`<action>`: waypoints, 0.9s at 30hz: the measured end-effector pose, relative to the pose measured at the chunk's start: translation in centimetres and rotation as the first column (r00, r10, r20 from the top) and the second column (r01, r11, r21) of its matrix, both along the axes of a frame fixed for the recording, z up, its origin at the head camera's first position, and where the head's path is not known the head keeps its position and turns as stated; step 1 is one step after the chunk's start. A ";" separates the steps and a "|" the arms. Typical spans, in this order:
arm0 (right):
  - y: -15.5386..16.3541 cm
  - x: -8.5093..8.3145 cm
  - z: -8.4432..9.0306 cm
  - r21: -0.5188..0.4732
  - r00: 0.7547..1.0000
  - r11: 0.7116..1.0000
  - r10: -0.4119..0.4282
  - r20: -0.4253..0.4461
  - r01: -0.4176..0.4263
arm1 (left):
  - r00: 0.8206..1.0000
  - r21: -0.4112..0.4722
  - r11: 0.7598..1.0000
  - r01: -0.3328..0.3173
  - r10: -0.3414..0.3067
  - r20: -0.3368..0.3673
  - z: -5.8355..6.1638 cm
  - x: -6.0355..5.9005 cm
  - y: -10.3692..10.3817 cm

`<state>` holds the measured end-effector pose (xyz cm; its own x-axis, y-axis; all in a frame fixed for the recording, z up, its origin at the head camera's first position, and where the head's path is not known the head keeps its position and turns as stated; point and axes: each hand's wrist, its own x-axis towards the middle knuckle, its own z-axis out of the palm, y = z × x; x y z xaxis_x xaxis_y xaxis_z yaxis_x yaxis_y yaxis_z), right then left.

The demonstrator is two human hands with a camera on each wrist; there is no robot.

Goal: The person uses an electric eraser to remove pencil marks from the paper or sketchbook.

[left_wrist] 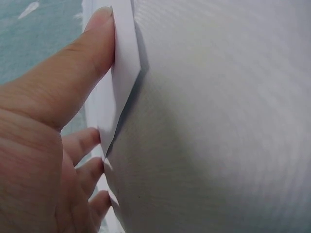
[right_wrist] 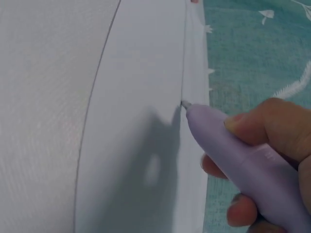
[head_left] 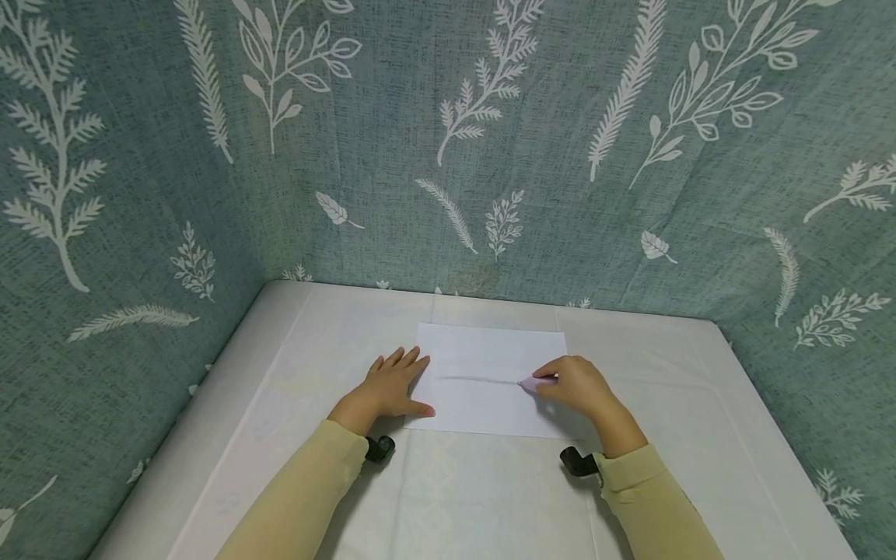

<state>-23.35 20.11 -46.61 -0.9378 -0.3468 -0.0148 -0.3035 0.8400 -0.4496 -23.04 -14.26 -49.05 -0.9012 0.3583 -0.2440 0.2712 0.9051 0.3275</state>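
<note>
A flat white rectangular sheet of paper [head_left: 490, 377] lies near the middle of a pale, cloth-covered tabletop [head_left: 700, 435], toward its far edge. The left hand [head_left: 392, 385] rests spread and flat on the sheet's left margin, fingers straight, pinning it. The right hand [head_left: 577, 385] pinches a lilac plastic pen [right_wrist: 248, 155], whose tip meets the paper at the end of a thin drawn line [head_left: 476, 379] running across the sheet. The paper is judged very light, limp and easily creased or slid by the pen's drag; it is best steadied by flat pressure near an edge, clear of the line, rather than gripped. A teal fabric backdrop with white leaf prints [head_left: 448, 140] encloses the table on three sides.
</note>
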 end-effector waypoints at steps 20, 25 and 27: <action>-0.1 0.2 0.2 0.009 1.000 1.000 -0.026 0.011 0.026 | 1.000 -0.005 1.000 0.001 -0.001 0.011 0.3 0.1 0.1; -0.2 0.2 0.2 0.000 1.000 1.000 -0.013 0.016 0.013 | 1.000 -0.003 1.000 0.000 0.000 0.004 0.1 0.1 0.0; -0.2 0.2 0.2 0.001 1.000 1.000 -0.014 0.017 0.014 | 1.000 -0.002 1.000 0.000 0.000 0.006 0.0 0.1 0.0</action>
<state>-23.14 19.95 -46.44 -0.9421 -0.3338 -0.0312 -0.2842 0.8445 -0.4539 -22.94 -14.27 -49.03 -0.8996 0.3581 -0.2501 0.2696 0.9057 0.3273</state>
